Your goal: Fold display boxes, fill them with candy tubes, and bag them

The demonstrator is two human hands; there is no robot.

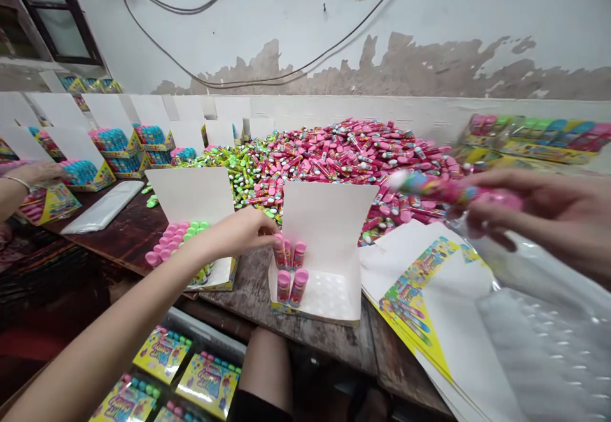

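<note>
My left hand [252,228] is closed, its fingertips pinching a pink-capped tube [278,247] at the back left of an open display box [351,304]. Several other pink-capped tubes [298,285] stand upright in this box, in the left part of a white tray with round holes [329,291]. To the right, my right hand [539,215] is raised above flat printed cartons and closed around pink tubes [449,189]. They are smeared by motion, and I cannot tell how many there are.
A heap of loose pink tubes [344,154] and green tubes [238,167] lies behind. Left stands a box with pink and green caps [172,240]. Flat cartons [439,282] and clear plastic trays [548,345] lie right. Packed boxes [162,352] sit below. Another person's hand [41,172] is far left.
</note>
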